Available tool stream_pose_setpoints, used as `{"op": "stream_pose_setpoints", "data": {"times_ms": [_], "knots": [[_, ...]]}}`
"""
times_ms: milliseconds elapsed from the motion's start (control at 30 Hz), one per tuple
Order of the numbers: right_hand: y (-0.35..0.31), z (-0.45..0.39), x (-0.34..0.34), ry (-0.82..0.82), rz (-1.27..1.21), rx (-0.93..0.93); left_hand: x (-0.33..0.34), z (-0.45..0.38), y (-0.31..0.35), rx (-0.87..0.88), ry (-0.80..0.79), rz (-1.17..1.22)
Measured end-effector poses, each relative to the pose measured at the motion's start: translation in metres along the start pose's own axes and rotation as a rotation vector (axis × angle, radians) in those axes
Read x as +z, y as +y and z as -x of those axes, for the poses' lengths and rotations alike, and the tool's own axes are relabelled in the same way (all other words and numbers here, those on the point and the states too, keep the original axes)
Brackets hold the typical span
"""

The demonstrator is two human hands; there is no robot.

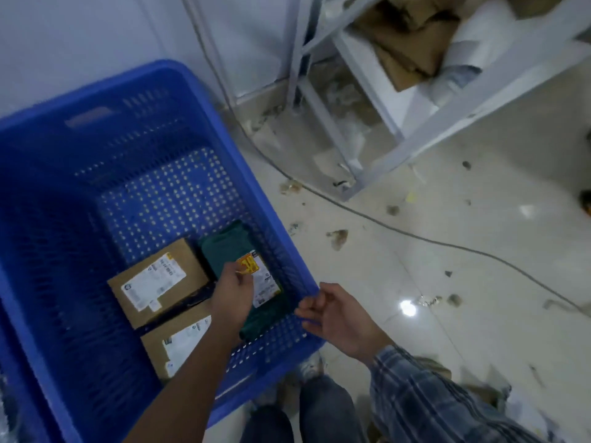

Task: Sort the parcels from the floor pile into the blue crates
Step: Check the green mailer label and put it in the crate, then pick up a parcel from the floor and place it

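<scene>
A large blue crate [179, 87] with perforated walls fills the left of the view. Inside it lie two brown cardboard parcels with white labels, one [156, 279] farther and one [179, 343] nearer, partly hidden by my left arm. A dark green soft parcel [238, 247] with a white label and an orange sticker lies beside them on the crate floor. My left hand [233, 292] reaches into the crate and rests on the green parcel, fingers closed on its edge. My right hand [335, 314] hovers at the crate's right rim, holding nothing, fingers loosely apart.
A white metal shelf rack [425, 123] with cardboard and white rolls stands at the upper right. A grey cable [415, 235] runs across the dirty tiled floor, which is strewn with scraps. My knees [307, 414] are at the bottom edge.
</scene>
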State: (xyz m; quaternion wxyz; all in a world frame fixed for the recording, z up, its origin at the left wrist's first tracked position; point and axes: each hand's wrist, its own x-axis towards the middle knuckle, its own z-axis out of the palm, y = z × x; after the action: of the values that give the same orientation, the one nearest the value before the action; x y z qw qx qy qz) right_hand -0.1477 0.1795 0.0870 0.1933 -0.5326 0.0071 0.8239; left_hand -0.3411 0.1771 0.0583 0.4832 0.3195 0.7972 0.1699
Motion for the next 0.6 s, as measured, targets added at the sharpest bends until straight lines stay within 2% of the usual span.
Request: {"op": "stream_pose_setpoints", "data": {"times_ms": [100,233,300,467,600], "knots": [[0.007,0.044,-0.037,0.145,-0.056,-0.039,0.015,0.033,0.032,0.24,0.076,0.031],[0.035,0.097,-0.101,0.615,-0.063,-0.115,0.045,0.075,0.058,0.527,0.06,-0.052],[0.06,0.119,-0.136,0.759,-0.097,-0.092,0.066,0.092,0.06,0.62,0.015,-0.108],[0.138,0.155,-0.214,0.826,-0.118,0.042,0.131,0.136,0.033,0.723,-0.179,-0.336],[0.204,0.161,-0.26,0.838,-0.102,0.096,0.183,0.172,-0.013,0.591,-0.411,-0.634]]}}
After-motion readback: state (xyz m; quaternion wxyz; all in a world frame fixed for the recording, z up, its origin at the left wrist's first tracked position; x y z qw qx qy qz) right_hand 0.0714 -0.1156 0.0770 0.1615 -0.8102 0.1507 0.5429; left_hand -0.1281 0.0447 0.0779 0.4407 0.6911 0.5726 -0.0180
